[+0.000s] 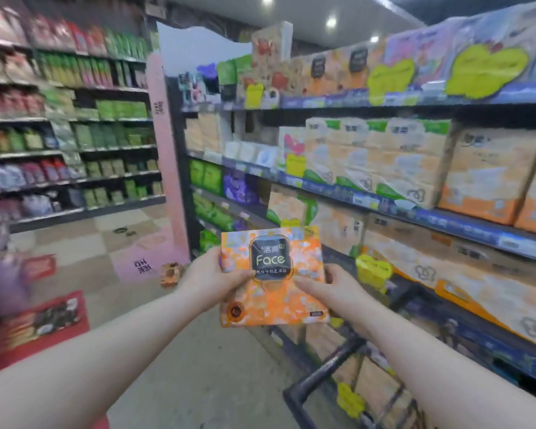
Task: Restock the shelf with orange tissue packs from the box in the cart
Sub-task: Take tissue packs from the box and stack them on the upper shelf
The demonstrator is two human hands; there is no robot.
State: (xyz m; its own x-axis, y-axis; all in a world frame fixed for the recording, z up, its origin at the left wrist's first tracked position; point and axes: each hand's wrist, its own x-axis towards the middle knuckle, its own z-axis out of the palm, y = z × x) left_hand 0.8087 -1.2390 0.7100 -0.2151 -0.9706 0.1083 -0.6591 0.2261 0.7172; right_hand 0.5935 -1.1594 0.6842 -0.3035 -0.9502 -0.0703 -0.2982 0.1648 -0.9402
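Note:
An orange tissue pack (273, 292) with a dark "Face" label is held up in front of me, face toward the camera. My left hand (212, 275) grips its left edge, thumb across the front. My right hand (325, 289) grips its right edge, thumb also on the front. Below the pack, the dark cart (322, 363) stands against the shelving, its handle bar nearest me. A brown cardboard box (331, 342) shows inside the cart, mostly hidden by my right arm. Similar orange packs (338, 71) stand on the top tier of the shelf (384, 199) at the right.
The right shelving is packed with tissue bundles and yellow price tags (373, 269). Across the aisle at left is another shelf (75, 150) of bagged goods. A pink pillar (164, 168) stands mid-aisle. Red floor stickers (44, 320) lie on the tiled floor.

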